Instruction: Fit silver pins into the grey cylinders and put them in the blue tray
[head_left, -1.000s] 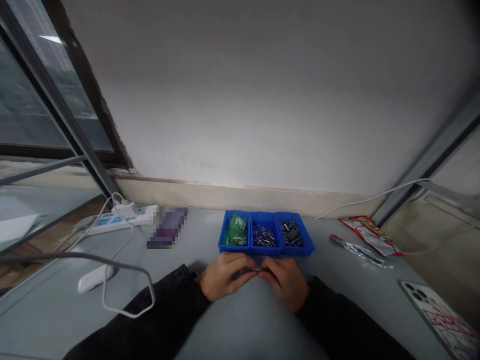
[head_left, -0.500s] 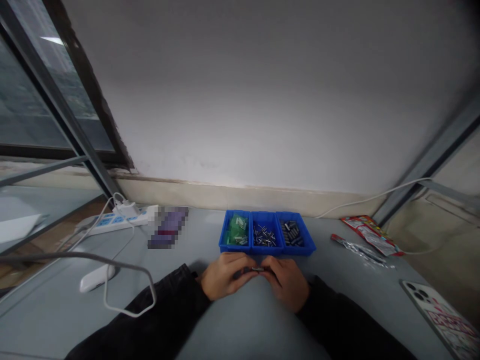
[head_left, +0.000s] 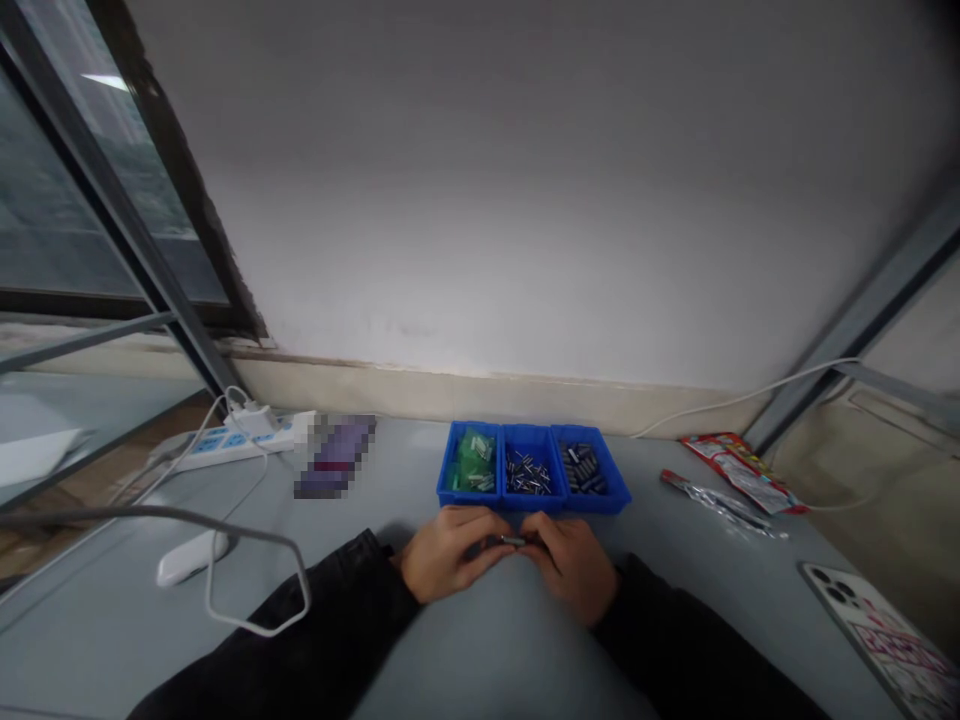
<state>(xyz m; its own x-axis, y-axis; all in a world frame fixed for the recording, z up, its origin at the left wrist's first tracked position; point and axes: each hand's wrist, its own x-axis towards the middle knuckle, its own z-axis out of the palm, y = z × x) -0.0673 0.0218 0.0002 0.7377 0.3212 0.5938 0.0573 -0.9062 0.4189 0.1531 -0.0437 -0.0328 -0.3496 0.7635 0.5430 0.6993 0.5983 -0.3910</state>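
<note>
Between my fingertips lies a small metal pin [head_left: 513,541], thin and silvery. My left hand [head_left: 454,552] is closed in a pinch on its left end. From the other side, my right hand [head_left: 568,562] pinches its right end, so the tips of both hands nearly meet. Fingers cover the ends of the pin. Just beyond the hands stand three joined blue bins. The left bin [head_left: 445,490] holds a green bag with small metal pieces, the middle bin [head_left: 531,436] holds thin shiny pins, and the right bin [head_left: 619,490] holds thicker dark metal cylinders.
A white power strip [head_left: 225,445] with plugs and a looping cable [head_left: 296,560] occupies the left side, near a white adapter [head_left: 187,560] and a blurred purple item [head_left: 337,455]. To the right lie a red packet [head_left: 742,470], a clear plastic-wrapped tool [head_left: 724,503] and a phone [head_left: 874,630].
Hardly anything differs. The pin between my fingers has tilted or shifted very slightly, while both hands stay in place.
</note>
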